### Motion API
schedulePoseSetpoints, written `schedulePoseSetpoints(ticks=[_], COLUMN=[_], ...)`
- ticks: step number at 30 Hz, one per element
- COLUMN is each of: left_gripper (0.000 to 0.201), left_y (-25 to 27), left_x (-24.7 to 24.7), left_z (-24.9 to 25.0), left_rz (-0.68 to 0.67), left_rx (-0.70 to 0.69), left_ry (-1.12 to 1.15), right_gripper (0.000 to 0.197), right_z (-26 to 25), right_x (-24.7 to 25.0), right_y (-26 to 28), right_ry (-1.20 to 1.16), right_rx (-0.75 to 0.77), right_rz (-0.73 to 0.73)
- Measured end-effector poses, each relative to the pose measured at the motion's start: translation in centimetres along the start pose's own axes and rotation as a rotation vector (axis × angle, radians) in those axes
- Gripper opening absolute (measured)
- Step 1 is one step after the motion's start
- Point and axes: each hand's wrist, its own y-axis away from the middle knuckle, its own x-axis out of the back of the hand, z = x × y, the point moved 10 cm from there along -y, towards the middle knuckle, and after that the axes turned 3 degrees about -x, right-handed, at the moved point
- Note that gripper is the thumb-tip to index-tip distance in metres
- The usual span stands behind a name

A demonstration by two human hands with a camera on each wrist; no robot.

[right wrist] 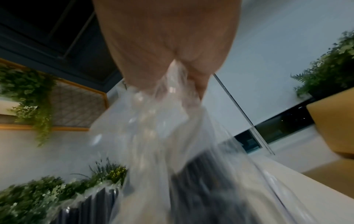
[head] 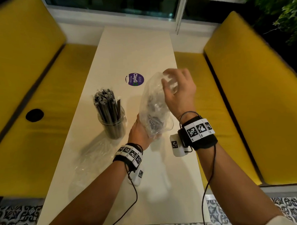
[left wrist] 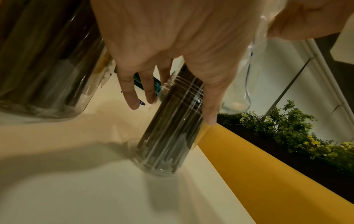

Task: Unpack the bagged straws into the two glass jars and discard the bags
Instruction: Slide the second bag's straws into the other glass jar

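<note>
My right hand (head: 178,87) pinches the top of the clear bag (head: 154,102); my left hand (head: 140,134) grasps the second jar (left wrist: 172,136) below it. The straws (left wrist: 168,124) hang upright, directly under the right grip, right of the filled jar (head: 112,123) on the bench (head: 135,45).

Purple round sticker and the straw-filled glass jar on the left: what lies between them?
Only bare cream tabletop lies between the purple round sticker and the straw-filled glass jar; the head view shows it.
</note>
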Motion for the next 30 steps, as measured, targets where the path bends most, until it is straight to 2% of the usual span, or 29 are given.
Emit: schedulePoseSetpoints(ticks=[1,5,7,8,9,11,13,15,16,17,20,22,24,26,28,30], left_gripper=[0.108,0.109,0.104,0.101,0.100,0.100,0.089,0.079,0.084,0.093,0.114,0.101,0.065,0.040,0.032,0.040], left_y=[0.0,0.1,0.1,0.3,0.3,0.3,0.4,0.6,0.8,0.8,1.3,2.0,2.6,3.7,4.6,5.7], left_x=[-0.1,-0.1,-0.1,0.1,0.0,0.2,0.0,-0.4,-0.3,0.2,1.0,1.8,3.9,6.5,8.2,9.5], left_z=[-0.1,-0.2,-0.7,-0.8,-1.2,-1.5,-1.9,-2.2,-2.0,-1.7,-0.8,0.2,0.8,1.2,1.3,0.6], left_rz=[-0.004,0.000,-0.006,0.003,-0.004,-0.001,-0.027,-0.051,-0.040,-0.017,-0.040,-0.049,0.054,0.164,0.177,0.190], left_rx=[-0.004,-0.011,0.029,0.037,0.067,0.098,0.140,0.168,0.168,0.162,0.100,0.062,0.015,0.012,0.008,0.077], left_ry=[-0.004,-0.006,-0.019,-0.029,-0.032,0.013,0.100,0.191,0.208,0.179,0.070,0.089,0.141,0.267,0.576,0.861], right_gripper=[0.035,0.095,0.107,0.103,0.093,0.072,0.063,0.064,0.065,0.064,0.057,0.055,0.053,0.049,0.042,0.036], right_z=[-0.1,0.1,0.5,0.7,0.7,0.1,-0.7,-0.7,-0.7,-1.2,-5.0,-7.1,-8.7,-9.7,-10.3,-9.9], right_x=[0.0,-1.1,-2.8,-3.4,-3.4,-1.3,0.4,0.1,0.2,1.2,7.1,9.8,11.2,11.8,11.3,9.6], right_y=[0.0,1.0,2.3,3.0,3.1,2.5,2.4,3.1,3.4,3.3,3.1,3.8,5.0,6.4,8.1,10.4], right_ry=[-0.006,0.012,0.101,0.156,0.185,0.147,0.106,0.148,0.170,0.165,0.019,-0.061,-0.127,-0.192,-0.240,-0.245], right_rx=[-0.018,-0.094,-0.096,-0.091,-0.073,-0.023,0.008,-0.035,-0.053,-0.050,0.072,0.123,0.142,0.175,0.201,0.190], right_rz=[-0.021,-0.292,-0.474,-0.530,-0.518,-0.296,-0.135,-0.198,-0.222,-0.172,0.155,0.258,0.289,0.281,0.247,0.217])
